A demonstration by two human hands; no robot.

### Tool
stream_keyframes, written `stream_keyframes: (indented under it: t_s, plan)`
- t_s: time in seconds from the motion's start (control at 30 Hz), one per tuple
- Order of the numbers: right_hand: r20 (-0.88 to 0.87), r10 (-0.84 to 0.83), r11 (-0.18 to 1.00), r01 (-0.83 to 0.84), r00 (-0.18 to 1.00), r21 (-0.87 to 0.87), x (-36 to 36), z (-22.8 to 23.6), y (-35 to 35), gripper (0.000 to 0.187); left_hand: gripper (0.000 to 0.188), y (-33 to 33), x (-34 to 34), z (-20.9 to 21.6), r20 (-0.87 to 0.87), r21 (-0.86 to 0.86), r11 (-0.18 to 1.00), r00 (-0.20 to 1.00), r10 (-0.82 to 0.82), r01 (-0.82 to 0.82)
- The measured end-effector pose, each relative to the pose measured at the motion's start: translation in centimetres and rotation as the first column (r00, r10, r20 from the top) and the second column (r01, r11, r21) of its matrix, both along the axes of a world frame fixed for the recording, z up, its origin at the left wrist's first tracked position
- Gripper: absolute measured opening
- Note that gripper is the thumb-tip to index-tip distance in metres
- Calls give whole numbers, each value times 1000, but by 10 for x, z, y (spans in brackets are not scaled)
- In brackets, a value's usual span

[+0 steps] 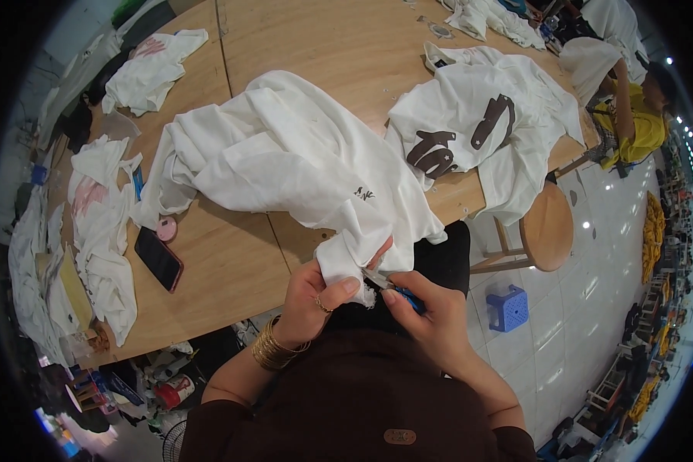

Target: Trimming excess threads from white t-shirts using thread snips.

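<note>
A white garment with small dark lettering lies bunched across the table, its near end drawn over the edge to my body. My left hand, with gold bangles at its wrist, pinches a folded edge of the cloth between thumb and fingers. Blue-handled thread snips are in the grip of my right hand. Their metal blades lie against the cloth edge, close to my left thumb. Whether the blades are apart is too small to tell. Some fingers of both hands are hidden by cloth or palm.
On the wooden table lie a dark phone, a pink round object and a white garment with brown print. A wooden stool and blue plastic stool stand right. A person in yellow sits far right.
</note>
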State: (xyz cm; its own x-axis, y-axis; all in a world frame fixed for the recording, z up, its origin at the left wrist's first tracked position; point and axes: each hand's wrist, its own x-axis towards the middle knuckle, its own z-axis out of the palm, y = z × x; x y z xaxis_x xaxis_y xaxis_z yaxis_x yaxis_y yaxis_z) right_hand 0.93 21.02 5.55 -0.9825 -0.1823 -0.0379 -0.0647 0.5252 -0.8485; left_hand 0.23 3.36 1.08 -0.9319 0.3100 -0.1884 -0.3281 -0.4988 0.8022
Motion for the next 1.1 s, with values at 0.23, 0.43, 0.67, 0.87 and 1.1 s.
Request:
stream_keyframes:
  t_s: [0.23,0.43,0.67,0.87,1.1]
  plan:
    - [-12,-4,1000,4,1000,19,-2,1,-2,18,31,0,-1,0,-37,-56,998,999,-4,2]
    - [-52,-15,999,17,999,39,-3,-3,-3,17,27,1,-1,3,-75,-117,993,997,1,-10]
    - [33,-21,1000,22,999,-16,-3,-4,1,17,33,-2,-5,5,80,81,997,996,-27,20]
    - [44,10,1000,-11,999,9,-3,2,0,19,37,-2,-4,5,96,108,994,995,-21,11]
    - [44,8,999,-10,999,44,-3,5,-1,19,35,-1,-2,4,108,97,995,994,5,-15]
